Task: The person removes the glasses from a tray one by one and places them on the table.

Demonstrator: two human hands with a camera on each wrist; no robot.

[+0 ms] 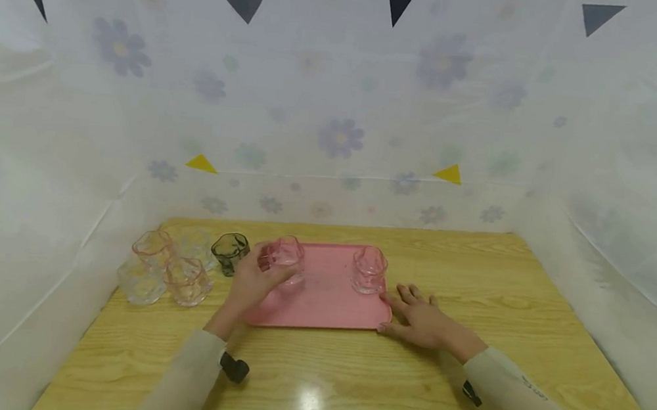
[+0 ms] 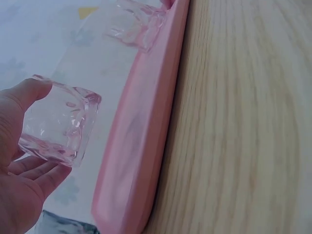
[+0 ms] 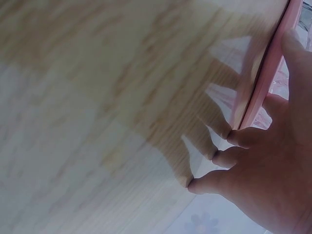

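Observation:
My left hand (image 1: 251,285) holds a clear pink drinking glass (image 1: 288,254) over the left part of a pink tray (image 1: 325,305). In the left wrist view, the thumb lies at one end of this glass (image 2: 58,122) and the other fingers at the opposite end; whether its base touches the tray I cannot tell. A second pink glass (image 1: 368,271) stands upright at the tray's right side. Beside that side rests my right hand (image 1: 421,321), fingers spread. In the right wrist view its thumb touches the tray's rim (image 3: 265,80) and its other fingertips meet the tabletop.
Left of the tray stands a dark grey glass (image 1: 230,255), close to my left hand. Further left is a cluster of several glasses, including a pinkish glass (image 1: 187,284) and a colourless glass (image 1: 141,285). White patterned sheeting (image 1: 338,100) encloses the wooden table (image 1: 313,368) behind and at both sides.

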